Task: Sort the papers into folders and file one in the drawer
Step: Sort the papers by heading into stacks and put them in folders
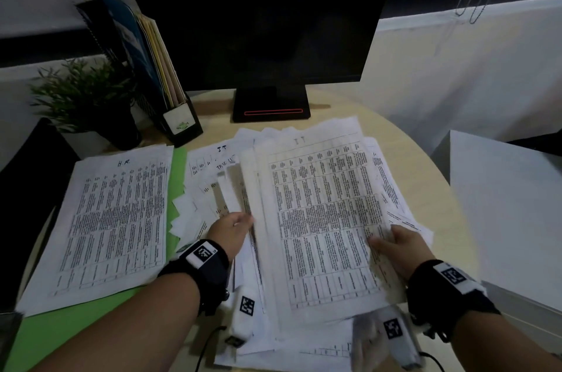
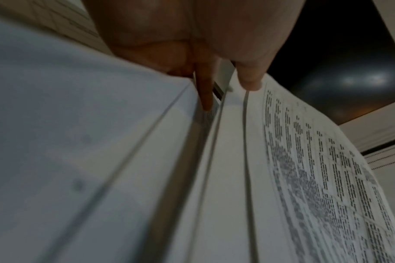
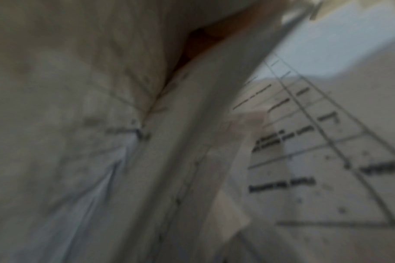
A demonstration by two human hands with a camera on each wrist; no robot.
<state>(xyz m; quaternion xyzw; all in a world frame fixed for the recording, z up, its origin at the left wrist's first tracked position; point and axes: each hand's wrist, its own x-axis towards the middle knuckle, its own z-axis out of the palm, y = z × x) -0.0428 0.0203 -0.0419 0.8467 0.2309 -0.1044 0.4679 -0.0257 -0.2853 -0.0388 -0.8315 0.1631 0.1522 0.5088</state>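
Note:
A thick stack of printed sheets headed "IT" (image 1: 325,213) lies tilted in the middle of the round table. My left hand (image 1: 243,221) grips its left edge; in the left wrist view the left hand (image 2: 227,92) has its thumb on the top sheet (image 2: 304,160) and a finger tucked between lower sheets. My right hand (image 1: 384,239) pinches the stack's right edge, thumb on top. The right wrist view is a blur of sheets (image 3: 315,160) close to the lens. At the left, a pile of sheets headed "HR" (image 1: 118,219) rests on an open green folder (image 1: 178,171).
Loose sheets (image 1: 206,183) lie fanned between the two piles. A dark monitor (image 1: 258,15) on its base (image 1: 270,104) stands behind them. A file holder with folders (image 1: 179,122) and a potted plant (image 1: 85,92) sit back left. A white cabinet top (image 1: 511,204) is at the right.

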